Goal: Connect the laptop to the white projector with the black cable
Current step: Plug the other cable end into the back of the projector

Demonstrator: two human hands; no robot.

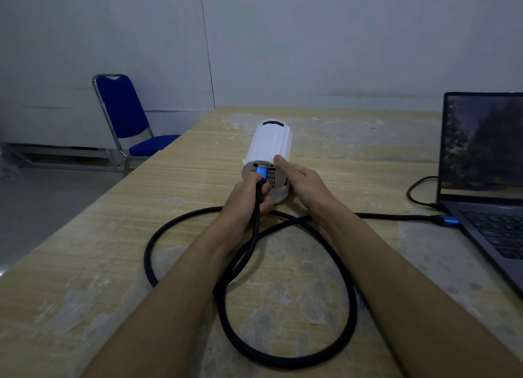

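Projector end: we are pressing the blue plug into the white projector at table centre, left hand closed around the black cable.
Right hand: fingers loosely extended, steadying the projector.
Laptop end: at 3 o'clock, looking plugged in already.
Left: seating the plug fully.
Room: table edge at 9 o'clock; cable looping toward 6.

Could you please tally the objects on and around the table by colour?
White: 1, the projector
Black: 2, the thick cable and a thin cable
Blue: 1, the chair
Grey: 1, the laptop
Total: 5
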